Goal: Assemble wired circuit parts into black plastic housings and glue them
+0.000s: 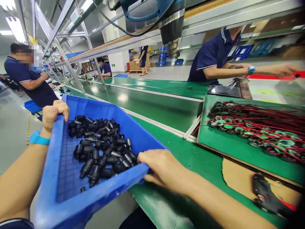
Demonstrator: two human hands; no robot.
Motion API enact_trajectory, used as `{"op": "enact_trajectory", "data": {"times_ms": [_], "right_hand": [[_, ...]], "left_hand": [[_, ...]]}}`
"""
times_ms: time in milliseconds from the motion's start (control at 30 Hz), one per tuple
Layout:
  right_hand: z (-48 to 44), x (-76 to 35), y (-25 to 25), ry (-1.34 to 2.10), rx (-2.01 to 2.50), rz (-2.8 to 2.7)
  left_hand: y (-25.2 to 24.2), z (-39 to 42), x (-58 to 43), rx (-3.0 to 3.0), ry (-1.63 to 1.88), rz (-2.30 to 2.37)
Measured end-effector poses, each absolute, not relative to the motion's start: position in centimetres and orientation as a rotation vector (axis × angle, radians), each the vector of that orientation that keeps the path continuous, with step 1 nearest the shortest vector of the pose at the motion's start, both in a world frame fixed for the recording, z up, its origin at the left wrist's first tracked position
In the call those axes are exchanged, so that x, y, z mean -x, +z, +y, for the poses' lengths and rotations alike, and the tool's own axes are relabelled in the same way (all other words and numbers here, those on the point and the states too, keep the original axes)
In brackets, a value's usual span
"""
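A blue plastic bin [95,194] is held tilted between my two hands, partly over the green bench. Inside it lies a heap of small black cylindrical plastic parts [102,143], gathered away from its near left corner. My left hand [54,115], with a light blue band at the wrist, is closed over the bin's left rim. My right hand [164,167] grips the rim on the right side, its thumb inside and the other fingers mostly hidden below the edge.
The green bench [178,156] runs off to the far left. At right, a tray [203,140] holds several ring-shaped parts with red wires. A black tool [267,194] lies on cardboard. A power tool [171,30] hangs overhead. Co-workers [214,57] stand across the bench and at left [30,76].
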State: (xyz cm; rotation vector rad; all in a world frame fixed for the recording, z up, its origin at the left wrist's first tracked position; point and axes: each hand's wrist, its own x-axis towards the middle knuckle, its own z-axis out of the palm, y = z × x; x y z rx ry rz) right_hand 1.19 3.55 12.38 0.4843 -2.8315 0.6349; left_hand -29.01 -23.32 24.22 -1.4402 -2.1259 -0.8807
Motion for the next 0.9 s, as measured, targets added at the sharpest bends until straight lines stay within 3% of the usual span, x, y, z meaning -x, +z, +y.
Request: {"op": "enact_trajectory", "data": {"times_ms": [167,300,533,700,900], "right_hand": [[8.2,1.5,12.9,0.157,-0.286,-2.973],[12.6,3.1,12.8,0.062,-0.139,-2.990],[17.4,9.7,15.4,0.304,0.124,-3.146],[16.0,16.6,14.1,0.459,0.471,-3.284],[17.1,20.1,11.3,0.747,0.797,-3.376]], "left_hand": [[16.8,-23.3,27.6,1.280,-0.763,-2.213],[11.5,-22.0,25.1,1.301,-0.598,-2.410],[13.8,-14.6,29.3,1.636,-0.317,-2.962],[13.5,-7.4,35.6,1.291,-0.218,-3.311],[9.7,-4.0,38.7,0.920,-0.424,-3.557]]}}
